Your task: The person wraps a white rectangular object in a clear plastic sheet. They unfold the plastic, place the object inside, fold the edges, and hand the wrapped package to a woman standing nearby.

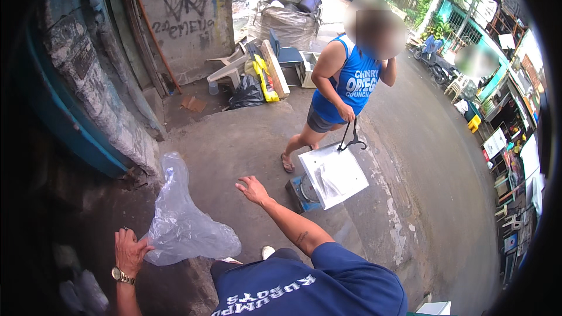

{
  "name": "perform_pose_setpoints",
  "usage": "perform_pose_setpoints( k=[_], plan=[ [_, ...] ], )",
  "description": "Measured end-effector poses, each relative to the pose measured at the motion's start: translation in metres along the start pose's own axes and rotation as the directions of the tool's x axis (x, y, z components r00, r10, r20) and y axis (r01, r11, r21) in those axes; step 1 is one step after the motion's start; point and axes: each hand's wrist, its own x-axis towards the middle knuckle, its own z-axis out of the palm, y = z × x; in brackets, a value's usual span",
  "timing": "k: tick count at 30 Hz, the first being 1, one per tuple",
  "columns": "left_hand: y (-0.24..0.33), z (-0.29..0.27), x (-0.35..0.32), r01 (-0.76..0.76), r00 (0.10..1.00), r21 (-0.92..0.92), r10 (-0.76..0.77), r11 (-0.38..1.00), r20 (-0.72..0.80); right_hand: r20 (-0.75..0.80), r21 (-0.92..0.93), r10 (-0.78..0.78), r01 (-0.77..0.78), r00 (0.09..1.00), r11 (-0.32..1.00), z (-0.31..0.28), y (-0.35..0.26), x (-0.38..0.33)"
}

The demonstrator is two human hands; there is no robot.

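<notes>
The left hand, with a gold-coloured wristwatch on its wrist, sits low on the left side of the view, its fingers closed on the lower edge of a large, crumpled clear plastic bag. The bag billows up and to the right of that hand, above the wet concrete floor and beside a rough grey wall.

The right hand is stretched out ahead over the floor, well apart from the bag, fingers spread wide and holding nothing. It points toward a flat white sheet-like package wrapped in clear film, which hangs from a black hook held by another person in a blue sleeveless shirt. Under the hanging package a blue scale with a round dial rests on the floor; whether the package touches it is hard to tell from this angle.

Behind that person stand a white plastic chair, a black bag, a leaning wooden board and a bulky grey sack.
</notes>
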Motion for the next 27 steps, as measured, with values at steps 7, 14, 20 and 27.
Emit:
perform_pose_setpoints(
  k=[7,14,20,27],
  plan=[
    [0.064,-0.080,-0.065,0.215,0.972,-0.318,-0.233,0.924,-0.019,-0.109,0.312,0.016,0.019,0.994,0.950,-0.043,-0.024,0.028],
    [0.067,-0.100,-0.086,0.353,0.886,-0.508,-0.456,0.786,-0.090,0.139,0.342,-0.120,0.066,0.983,0.937,-0.082,-0.068,0.073],
    [0.044,-0.103,-0.089,0.500,0.731,-0.670,-0.683,0.549,-0.014,0.302,0.352,-0.191,0.077,0.934,0.933,-0.091,-0.091,0.111],
    [0.000,-0.130,-0.087,0.483,0.651,-0.728,-0.756,0.486,-0.073,0.161,0.341,-0.159,0.096,0.974,0.935,-0.053,-0.126,0.137]
  ],
)
